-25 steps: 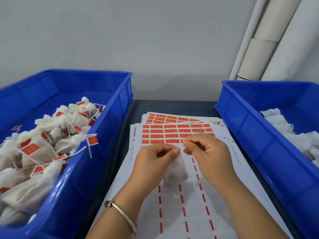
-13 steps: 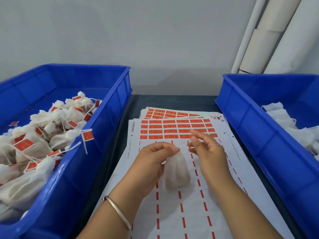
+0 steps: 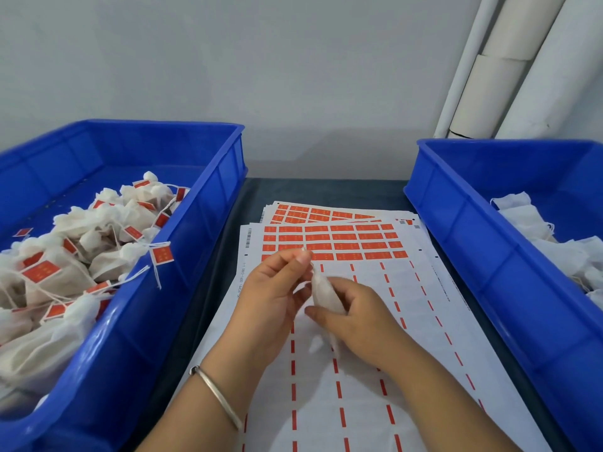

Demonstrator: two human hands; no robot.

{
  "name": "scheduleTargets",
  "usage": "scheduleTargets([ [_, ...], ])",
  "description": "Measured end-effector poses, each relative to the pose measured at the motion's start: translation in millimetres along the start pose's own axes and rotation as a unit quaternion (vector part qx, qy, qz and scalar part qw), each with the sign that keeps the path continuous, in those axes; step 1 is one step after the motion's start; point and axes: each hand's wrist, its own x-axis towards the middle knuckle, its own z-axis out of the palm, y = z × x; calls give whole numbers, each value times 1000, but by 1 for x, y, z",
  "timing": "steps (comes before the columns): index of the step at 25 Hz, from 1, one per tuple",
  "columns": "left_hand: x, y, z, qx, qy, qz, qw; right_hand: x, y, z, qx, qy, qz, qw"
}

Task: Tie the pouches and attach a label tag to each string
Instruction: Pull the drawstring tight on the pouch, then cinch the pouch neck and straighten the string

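At the fingertips of the left hand (image 3: 274, 288) the neck of a white pouch (image 3: 324, 296) is pinched between thumb and forefinger, raised just above the orange labels. The pouch body is gripped by the curled fingers of the right hand (image 3: 355, 316), thumb beneath. Half a second ago the pouch hung from the left hand alone while the right fingers were held apart beside it; now the body has been taken by the right hand and the neck drawn upward. From this it is judged that the string is being pulled tight, with tying under way and no tag yet fixed.

The pouch is held over the middle of the label sheet (image 3: 359, 402), which lies on the worktop between two bins. Tied, tagged pouches (image 3: 65, 269) are heaped in the left bin (image 3: 182, 256); untied ones (image 3: 554, 249) lie in the right bin (image 3: 473, 243).
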Motion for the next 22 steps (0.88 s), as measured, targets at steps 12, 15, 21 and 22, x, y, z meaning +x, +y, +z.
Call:
scheduleTargets([
  [12,20,0,-14,-59,215,-53,973,1,-3,-30,517,-17,97,850],
  [15,20,-6,-10,72,212,-28,974,4,1,-32,592,27,132,794],
  [21,5,-22,-2,396,54,103,911,8,7,-37,582,91,132,797],
  [22,3,-22,-2,430,21,128,893,7,7,-38,543,89,127,825],
])
